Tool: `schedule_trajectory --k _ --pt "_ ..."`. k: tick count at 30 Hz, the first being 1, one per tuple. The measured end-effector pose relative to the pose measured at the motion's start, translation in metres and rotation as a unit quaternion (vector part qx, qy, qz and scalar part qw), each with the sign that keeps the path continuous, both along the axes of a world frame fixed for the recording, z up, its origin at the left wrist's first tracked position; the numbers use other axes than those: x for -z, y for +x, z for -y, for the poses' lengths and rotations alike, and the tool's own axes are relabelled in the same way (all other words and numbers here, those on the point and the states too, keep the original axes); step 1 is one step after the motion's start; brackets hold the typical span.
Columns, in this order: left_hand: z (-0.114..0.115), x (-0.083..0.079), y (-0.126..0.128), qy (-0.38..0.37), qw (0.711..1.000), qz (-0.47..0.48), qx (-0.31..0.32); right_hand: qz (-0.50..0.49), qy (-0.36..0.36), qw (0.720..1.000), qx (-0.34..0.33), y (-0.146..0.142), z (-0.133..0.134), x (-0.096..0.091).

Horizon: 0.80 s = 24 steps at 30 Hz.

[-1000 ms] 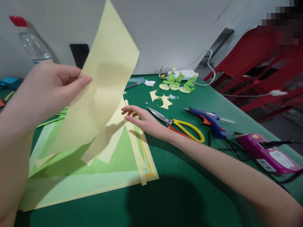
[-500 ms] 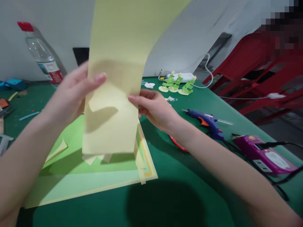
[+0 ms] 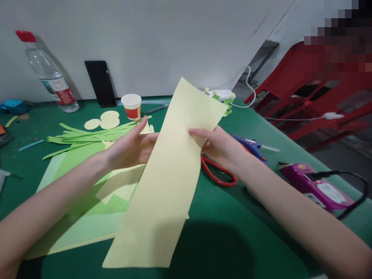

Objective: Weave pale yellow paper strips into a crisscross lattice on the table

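Green table, one sheet aloft

the left hand is partly hidden by the paper, and the glue gun by the right hand.

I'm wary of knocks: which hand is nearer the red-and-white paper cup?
Left. The left hand is just in front of the cup; the right hand is farther off, rightward.

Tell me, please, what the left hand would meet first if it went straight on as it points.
Probably the pale yellow paper sheet; the left hand is partly hidden behind its edge, so contact is unclear.
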<state>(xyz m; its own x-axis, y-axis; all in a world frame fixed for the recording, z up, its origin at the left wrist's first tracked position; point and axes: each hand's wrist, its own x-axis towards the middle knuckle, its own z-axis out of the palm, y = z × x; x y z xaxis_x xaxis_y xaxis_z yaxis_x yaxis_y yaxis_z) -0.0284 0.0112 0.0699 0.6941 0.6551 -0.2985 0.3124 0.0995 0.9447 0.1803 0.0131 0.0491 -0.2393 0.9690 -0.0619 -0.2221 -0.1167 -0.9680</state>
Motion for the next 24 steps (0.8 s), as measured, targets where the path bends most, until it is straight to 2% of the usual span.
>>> schedule_trajectory --k 2,6,9,12,15,18,21,24 --pt "0.002 0.011 0.005 -0.092 0.991 0.088 -0.042 -0.013 -0.017 1.0 -0.015 -0.005 0.006 0.007" --pt "0.01 0.032 0.009 -0.165 0.975 0.118 -0.092 -0.019 -0.009 1.0 -0.006 -0.014 0.014 0.016" --pt "0.016 0.039 0.01 -0.218 0.962 0.156 -0.045 0.008 -0.008 1.0 -0.008 -0.016 0.016 0.016" --pt "0.02 0.036 0.011 -0.249 0.952 0.176 0.004 0.024 -0.009 0.999 -0.025 -0.012 0.012 0.012" --pt "0.022 0.026 0.014 -0.237 0.956 0.175 -0.007 0.03 0.006 1.0 -0.002 -0.004 0.003 0.006" --pt "0.023 0.015 0.016 -0.187 0.973 0.132 -0.037 0.042 0.021 0.999 0.025 0.005 -0.002 -0.008" --pt "0.024 0.007 0.017 -0.121 0.987 0.051 -0.094 0.055 0.029 0.998 -0.012 0.012 0.0 -0.023" --pt "0.027 0.003 0.016 -0.078 0.988 0.026 -0.129 0.107 0.073 0.99 -0.05 0.014 0.008 -0.03"
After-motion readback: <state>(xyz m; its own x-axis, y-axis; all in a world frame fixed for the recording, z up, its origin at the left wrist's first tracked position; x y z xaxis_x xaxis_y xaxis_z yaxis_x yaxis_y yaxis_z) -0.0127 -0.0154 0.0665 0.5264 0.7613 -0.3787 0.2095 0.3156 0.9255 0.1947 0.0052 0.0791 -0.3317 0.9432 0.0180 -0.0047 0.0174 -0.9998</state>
